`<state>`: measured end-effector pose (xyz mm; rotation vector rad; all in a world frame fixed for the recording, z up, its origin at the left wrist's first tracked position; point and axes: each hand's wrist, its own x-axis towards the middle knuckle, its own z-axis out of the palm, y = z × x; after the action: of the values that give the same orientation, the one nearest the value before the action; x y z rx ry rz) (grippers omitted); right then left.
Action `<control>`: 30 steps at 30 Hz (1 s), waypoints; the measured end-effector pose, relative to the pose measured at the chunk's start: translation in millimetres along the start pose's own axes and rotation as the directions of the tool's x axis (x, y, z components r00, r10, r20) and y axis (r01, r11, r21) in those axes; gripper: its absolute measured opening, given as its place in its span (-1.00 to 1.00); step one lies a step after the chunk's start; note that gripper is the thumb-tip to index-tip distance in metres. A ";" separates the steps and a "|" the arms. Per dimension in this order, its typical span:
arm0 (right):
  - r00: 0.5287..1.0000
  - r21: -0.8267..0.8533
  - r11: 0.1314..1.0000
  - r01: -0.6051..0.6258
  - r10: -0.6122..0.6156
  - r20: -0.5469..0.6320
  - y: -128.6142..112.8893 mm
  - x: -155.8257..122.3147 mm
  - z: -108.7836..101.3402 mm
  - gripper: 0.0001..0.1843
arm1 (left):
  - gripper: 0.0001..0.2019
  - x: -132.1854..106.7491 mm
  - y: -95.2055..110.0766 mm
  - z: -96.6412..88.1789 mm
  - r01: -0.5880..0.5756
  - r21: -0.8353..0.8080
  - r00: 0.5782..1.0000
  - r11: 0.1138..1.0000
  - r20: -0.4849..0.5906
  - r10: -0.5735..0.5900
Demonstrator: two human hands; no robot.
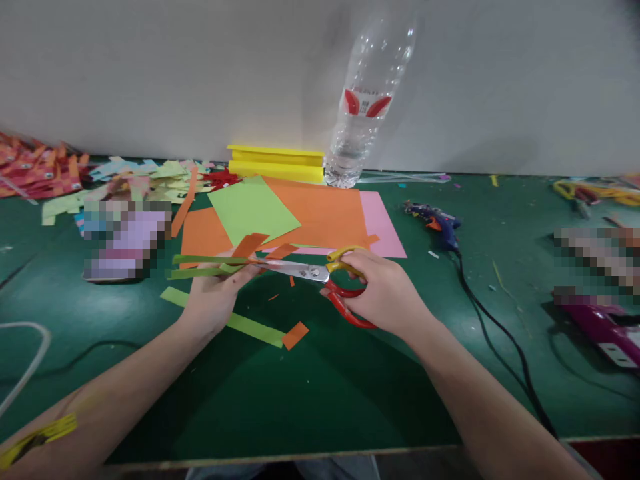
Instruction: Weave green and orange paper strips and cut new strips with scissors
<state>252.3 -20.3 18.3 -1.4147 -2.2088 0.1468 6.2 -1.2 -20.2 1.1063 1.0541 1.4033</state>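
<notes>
Right hand (385,290) is gripping the scissors (305,270), blades running just beside the left hand (215,297) pinching floppy green strips (200,265), likely risking a nicked finger or a wandering cut.

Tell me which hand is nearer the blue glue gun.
Right. The right hand, gripping the scissors, sits just left of the glue gun; the left hand, pinching green paper strips, lies farther left beyond the scissors.

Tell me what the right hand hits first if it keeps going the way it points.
Likely the green strips held in the left hand: the right hand points left along its scissors, whose tips sit at those strips. Depth is unclear.
</notes>
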 end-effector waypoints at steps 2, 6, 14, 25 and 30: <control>1.000 0.013 1.000 0.008 -0.007 -0.004 -0.6 0.1 0.3 -0.72 | -0.86 -0.3 -1.0 -0.2 0.001 -0.008 0.999 1.000 0.041 -0.001; 1.000 0.018 1.000 0.009 -0.008 -0.016 -2.2 0.1 0.1 -0.73 | -0.84 -1.5 -0.2 2.1 0.040 -0.064 0.997 0.997 0.073 -0.035; 1.000 -0.032 0.999 -0.009 0.008 -0.009 -1.3 -0.6 0.5 -0.76 | -0.86 -4.7 -1.7 3.5 0.105 -0.129 0.992 0.986 0.080 -0.095; 0.998 -0.066 0.998 0.022 -0.026 -0.064 -0.2 -0.5 2.4 -0.75 | -0.86 -4.5 -2.5 5.4 0.147 -0.241 0.988 0.959 0.082 -0.131; 0.997 -0.079 0.997 0.020 -0.025 -0.069 0.0 -0.8 2.9 -0.76 | -0.86 -4.9 -4.4 4.4 0.168 -0.262 0.984 0.950 0.098 -0.147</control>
<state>251.3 -20.5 15.5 -1.4139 -2.1943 0.0029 11.7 -5.4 -24.1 0.8519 0.8469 1.3200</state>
